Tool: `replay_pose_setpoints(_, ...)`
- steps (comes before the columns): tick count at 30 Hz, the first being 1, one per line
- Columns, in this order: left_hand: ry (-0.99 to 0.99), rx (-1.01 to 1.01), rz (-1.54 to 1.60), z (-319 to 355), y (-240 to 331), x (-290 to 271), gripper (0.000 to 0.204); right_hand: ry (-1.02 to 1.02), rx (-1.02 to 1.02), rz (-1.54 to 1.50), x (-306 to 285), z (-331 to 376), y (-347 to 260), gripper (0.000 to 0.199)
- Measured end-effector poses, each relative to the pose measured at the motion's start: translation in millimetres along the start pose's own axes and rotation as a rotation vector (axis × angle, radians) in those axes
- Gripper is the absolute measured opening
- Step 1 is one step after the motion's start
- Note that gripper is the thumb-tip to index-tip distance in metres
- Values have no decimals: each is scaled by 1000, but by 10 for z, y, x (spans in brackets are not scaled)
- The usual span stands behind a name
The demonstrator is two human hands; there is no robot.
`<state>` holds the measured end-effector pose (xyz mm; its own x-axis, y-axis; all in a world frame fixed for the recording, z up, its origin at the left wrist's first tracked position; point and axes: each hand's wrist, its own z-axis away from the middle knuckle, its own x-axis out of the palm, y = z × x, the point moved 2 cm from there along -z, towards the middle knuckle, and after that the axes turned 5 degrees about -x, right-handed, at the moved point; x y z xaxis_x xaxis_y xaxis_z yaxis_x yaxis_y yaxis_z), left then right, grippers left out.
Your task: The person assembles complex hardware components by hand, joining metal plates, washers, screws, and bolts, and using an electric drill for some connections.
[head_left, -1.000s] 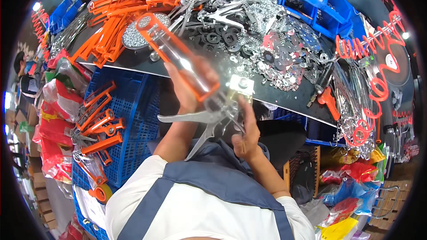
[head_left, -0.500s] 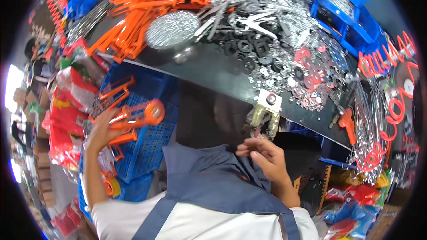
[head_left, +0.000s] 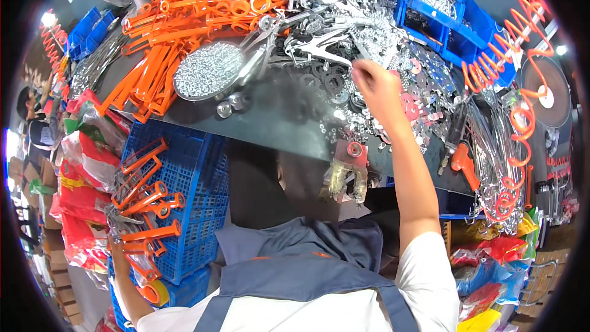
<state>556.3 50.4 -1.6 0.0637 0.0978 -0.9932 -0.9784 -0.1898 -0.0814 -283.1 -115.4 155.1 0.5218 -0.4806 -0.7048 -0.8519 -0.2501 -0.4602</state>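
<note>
My right hand [head_left: 379, 89] reaches over the parts pile on the table, fingers curled together at the tip of a silver trigger lever [head_left: 322, 49]. Far left and low, my left hand [head_left: 117, 251] is beside the blue crate [head_left: 200, 203], mostly hidden among caulking-gun frames; its fingers do not show. Those orange caulking-gun frames [head_left: 153, 232], with ring ends and silver handles, lie stacked in the crate. At the table's front edge stands a small fixture [head_left: 348, 169] with a round reddish piece on top and yellowish wrapped legs.
More orange frames [head_left: 209, 6] heap at the back left, beside a round dish [head_left: 208, 72] of small metal pieces. Blue bins [head_left: 442, 0] line the back right. An orange-handled air tool [head_left: 464, 165], a red coiled hose [head_left: 522, 120] and hooked rods [head_left: 501, 166] are right.
My right hand has gone from near my lap up to the pile. My left hand has dropped lower beside the crate, away from the orange caulking gun it was at. The view has shifted.
</note>
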Motion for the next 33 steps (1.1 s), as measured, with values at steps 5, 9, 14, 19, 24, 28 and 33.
replay_pose_setpoints(5, 347, -119, 126, -361, 1014, -568, 41, 56, -138, 288, 1027, -734, 968, 14)
replay_pose_setpoints(9, 422, 151, 198, -258, 1950, -917, 35, -77, -92, 320, 1044, -925, 872, 13)
replay_pose_setpoints(14, 215, 405, 782, 85, 3530, -1357, 34, 73, -167, 244, 49, -439, -211, 21)
replay_pose_setpoints(19, 147, 755, 1418, 335, 5255, -1589, 61, 108, -405, 537, -68, 886, -1142, 31)
replay_pose_setpoints(24, -29, 668, 1672, 374, 5883, -1568, 74, 216, -332, 303, 28, 1575, -1637, 41)
replay_pose_setpoints(28, -753, 503, 2093, 470, 5975, -1519, 57, 133, -304, 109, 12, 1763, -1618, 46)
replay_pose_setpoints(33, -526, 639, 1912, 453, 5762, -1583, 59, 392, 331, -162, -317, 1843, -650, 18)
